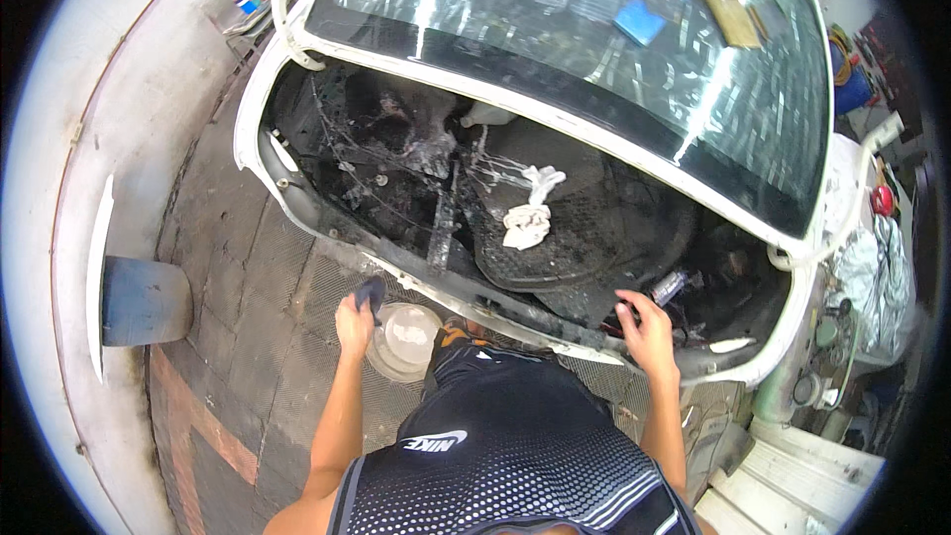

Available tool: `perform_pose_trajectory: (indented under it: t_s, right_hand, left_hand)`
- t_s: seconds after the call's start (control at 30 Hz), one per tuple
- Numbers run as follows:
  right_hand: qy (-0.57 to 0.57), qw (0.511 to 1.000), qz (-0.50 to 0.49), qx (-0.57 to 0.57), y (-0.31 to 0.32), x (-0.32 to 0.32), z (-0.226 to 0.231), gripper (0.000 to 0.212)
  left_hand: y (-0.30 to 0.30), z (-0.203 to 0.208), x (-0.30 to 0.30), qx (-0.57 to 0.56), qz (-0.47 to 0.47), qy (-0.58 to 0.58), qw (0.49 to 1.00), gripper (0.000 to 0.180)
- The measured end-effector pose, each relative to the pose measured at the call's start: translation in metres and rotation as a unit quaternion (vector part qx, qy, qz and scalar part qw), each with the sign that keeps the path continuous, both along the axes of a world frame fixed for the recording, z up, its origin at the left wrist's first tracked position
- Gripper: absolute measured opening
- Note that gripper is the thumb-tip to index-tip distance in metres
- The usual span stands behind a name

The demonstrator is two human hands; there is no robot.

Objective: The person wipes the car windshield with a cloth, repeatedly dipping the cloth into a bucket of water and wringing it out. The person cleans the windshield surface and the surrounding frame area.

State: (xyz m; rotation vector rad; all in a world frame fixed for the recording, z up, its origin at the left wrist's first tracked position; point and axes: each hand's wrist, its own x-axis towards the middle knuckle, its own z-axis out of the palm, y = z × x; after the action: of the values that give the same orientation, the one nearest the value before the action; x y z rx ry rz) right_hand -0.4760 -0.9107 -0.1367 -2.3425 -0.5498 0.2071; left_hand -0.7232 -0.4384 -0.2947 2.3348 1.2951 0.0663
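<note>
the person wears a sleeveless black top patterned with fine white dots, white stripes low on its side and a white emblem on the chest, leaving both forearms and hands bare

There were 2 hands in view — the left hand closed around 1 dark cloth, the right hand spread open at the edge of the bay. 1 white car stood with 1 windscreen. In the open bay lay 1 white rag on 1 round black cover. On the floor stood 1 white bucket. Behind the glass lay 1 blue pad and 3 yellowish strips — possibly more, hard to tell.
</note>
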Motion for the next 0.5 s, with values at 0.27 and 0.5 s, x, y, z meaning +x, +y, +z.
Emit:
perform_pose_trajectory:
  t_s: [0.27,0.5]
  right_hand:
    - [0.010,0.999,0.008,0.051,-0.039,-0.047,-0.013,0.023]
    - [-0.019,0.998,-0.034,0.052,-0.096,-0.089,-0.021,0.022]
  left_hand:
    - [-0.037,0.170,0.070,-0.493,0.085,-0.528,0.686,0.047]
    - [-0.144,0.235,0.223,-0.275,-0.230,-0.409,0.839,0.056]
